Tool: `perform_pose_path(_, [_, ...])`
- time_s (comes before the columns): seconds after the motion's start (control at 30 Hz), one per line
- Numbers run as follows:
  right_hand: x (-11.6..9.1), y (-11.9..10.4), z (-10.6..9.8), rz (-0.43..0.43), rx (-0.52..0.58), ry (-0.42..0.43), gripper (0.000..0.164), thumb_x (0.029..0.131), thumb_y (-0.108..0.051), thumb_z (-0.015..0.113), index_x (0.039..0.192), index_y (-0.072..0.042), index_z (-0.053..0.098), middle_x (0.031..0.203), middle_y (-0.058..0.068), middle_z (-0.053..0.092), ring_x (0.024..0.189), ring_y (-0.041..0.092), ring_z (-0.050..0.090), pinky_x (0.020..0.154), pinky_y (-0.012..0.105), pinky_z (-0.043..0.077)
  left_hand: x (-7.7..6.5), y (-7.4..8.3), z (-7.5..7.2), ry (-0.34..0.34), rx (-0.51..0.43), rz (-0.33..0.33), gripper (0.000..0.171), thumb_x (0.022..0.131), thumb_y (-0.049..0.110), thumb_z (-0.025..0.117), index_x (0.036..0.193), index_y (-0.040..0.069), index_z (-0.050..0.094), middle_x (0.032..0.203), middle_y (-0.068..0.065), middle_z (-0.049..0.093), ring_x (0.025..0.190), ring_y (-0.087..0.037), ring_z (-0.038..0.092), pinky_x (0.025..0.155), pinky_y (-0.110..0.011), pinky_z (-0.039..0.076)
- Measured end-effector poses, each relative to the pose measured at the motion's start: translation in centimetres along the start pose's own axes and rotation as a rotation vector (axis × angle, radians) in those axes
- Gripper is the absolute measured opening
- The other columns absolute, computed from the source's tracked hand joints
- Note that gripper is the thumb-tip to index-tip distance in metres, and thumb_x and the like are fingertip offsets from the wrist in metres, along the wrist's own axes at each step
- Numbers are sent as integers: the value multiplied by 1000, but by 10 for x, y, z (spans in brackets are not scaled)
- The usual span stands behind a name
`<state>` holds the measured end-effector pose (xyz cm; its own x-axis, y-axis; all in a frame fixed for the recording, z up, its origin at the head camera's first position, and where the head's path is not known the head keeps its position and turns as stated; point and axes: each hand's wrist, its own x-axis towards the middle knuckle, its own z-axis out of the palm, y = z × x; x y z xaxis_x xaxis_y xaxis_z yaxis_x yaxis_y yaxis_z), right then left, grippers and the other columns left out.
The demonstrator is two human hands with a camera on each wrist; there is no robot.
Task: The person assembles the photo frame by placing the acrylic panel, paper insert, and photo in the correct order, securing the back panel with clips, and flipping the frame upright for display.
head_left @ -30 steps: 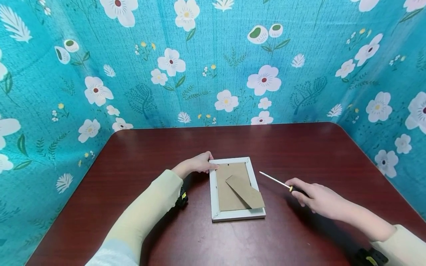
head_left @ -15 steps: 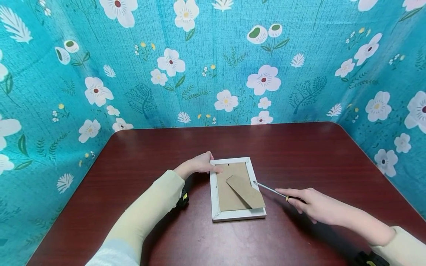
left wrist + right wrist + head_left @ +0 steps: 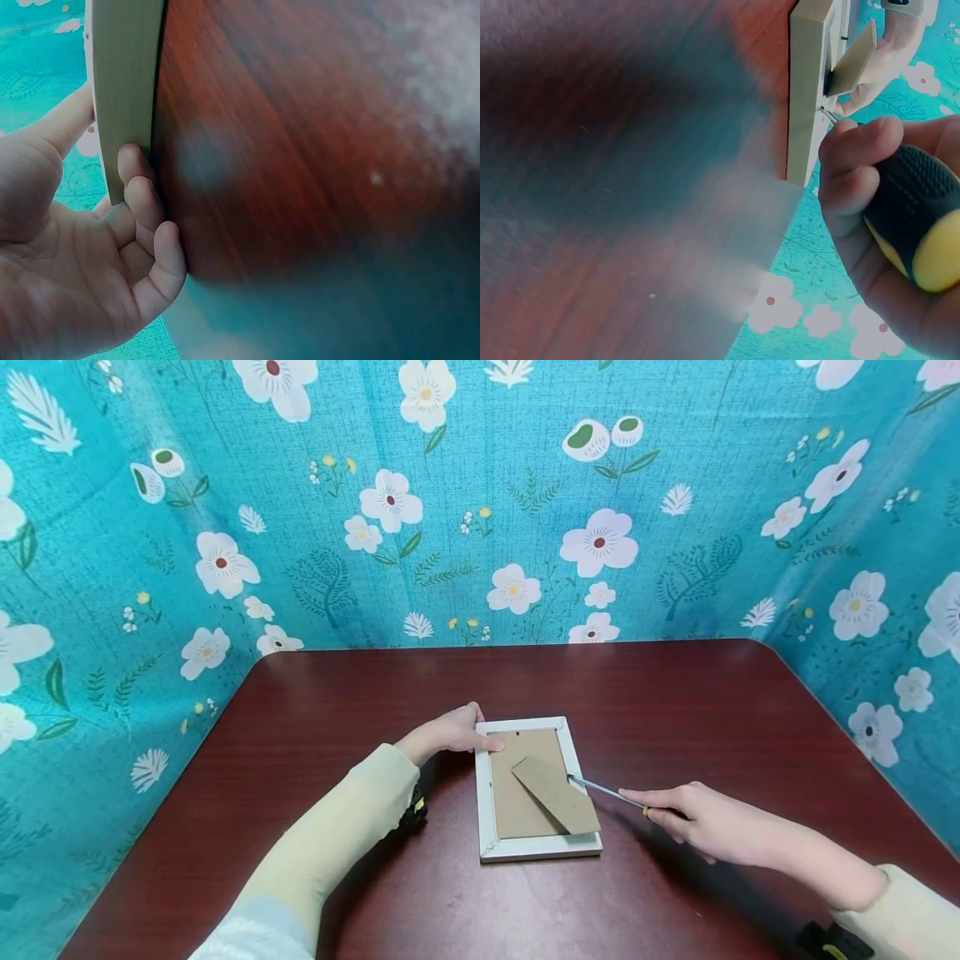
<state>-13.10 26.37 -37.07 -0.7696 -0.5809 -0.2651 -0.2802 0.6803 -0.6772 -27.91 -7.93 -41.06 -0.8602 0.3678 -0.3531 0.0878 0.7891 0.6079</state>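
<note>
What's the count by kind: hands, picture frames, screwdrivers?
Hands: 2 (left hand, right hand)
Picture frame: 1
Screwdriver: 1
Total: 4

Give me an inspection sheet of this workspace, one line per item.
Surface: glossy dark red-brown table.
Job's things: white picture frame lying back side up; brown backing board inside it; stand flap angled across the back; screwdriver with its tip at the frame's inner edge, on the right hand's side.
Clutter: nothing seen beyond a small pale speck.
Left hand: grips the frame's far corner, thumb on top.
Right hand: holds the screwdriver's black-and-yellow handle.
Cables: nothing seen.
Surroundings: turquoise floral cloth behind and on both sides.
</note>
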Motion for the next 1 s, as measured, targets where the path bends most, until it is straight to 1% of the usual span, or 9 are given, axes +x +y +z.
perform_pose_path(0.2, [3,-5,-5,8,-45,-27,47,98,-13,58,144,-14,49,52,-10,38,38,3,30,39,25,37,-1,2,-1,24,12,-11,48,81,37,80,99,7,46,84,-9,54,67,-19,49,59,-27,40])
perform_pose_path(0.33, [6,-9,-6,-4,-60,-32,46,98,-12,57,143,-12,49,51,-10,39,39,3,28,40,23,35,-2,3,-2,39,10,-30,47,80,35,80,98,7,47,85,-10,54,67,-19,50,59,-28,41])
perform_pose_path(0.43, [6,-9,-7,-21,-100,-17,45,97,-11,58,142,-12,51,53,-11,42,42,2,29,42,22,35,-1,3,-1,33,18,-40,47,81,36,80,98,8,47,85,-10,55,67,-19,50,59,-28,41])
perform_pose_path(0.57, [5,-7,-10,-106,-250,48,44,93,-8,64,136,-12,58,56,-15,45,47,0,33,45,20,36,2,1,1,20,22,-43,48,81,37,80,100,8,46,86,-9,55,67,-18,51,60,-27,41])
perform_pose_path(0.67, [4,-4,-11,-184,-396,115,44,89,-8,70,131,-14,63,68,-17,58,56,-2,45,49,21,41,3,1,3,19,29,-43,48,81,37,79,100,8,46,86,-9,54,68,-17,51,60,-27,41])
perform_pose_path(0.77, [3,0,-14,-240,-531,185,44,84,-9,75,126,-15,66,80,-15,66,65,-2,53,55,23,47,2,2,4,20,29,-50,48,81,36,80,100,8,46,86,-9,54,68,-18,51,60,-27,41])
perform_pose_path(0.87, [5,4,-17,-282,-634,250,45,79,-10,79,123,-16,69,80,-16,64,63,-2,52,55,24,48,1,3,3,25,25,-65,48,81,36,80,100,8,46,86,-10,54,68,-18,50,59,-28,40])
perform_pose_path(0.93, [6,7,-19,-293,-676,283,47,78,-11,81,122,-19,69,75,-18,59,57,-3,47,51,21,45,1,5,3,30,29,-77,48,80,36,80,100,8,46,85,-9,54,67,-19,50,58,-28,40])
perform_pose_path(1.0, [7,10,-21,-308,-716,303,49,77,-11,82,123,-21,68,73,-16,57,52,-3,41,48,20,40,2,6,3,30,45,-84,48,80,37,80,100,9,46,85,-9,55,66,-18,50,57,-28,40])
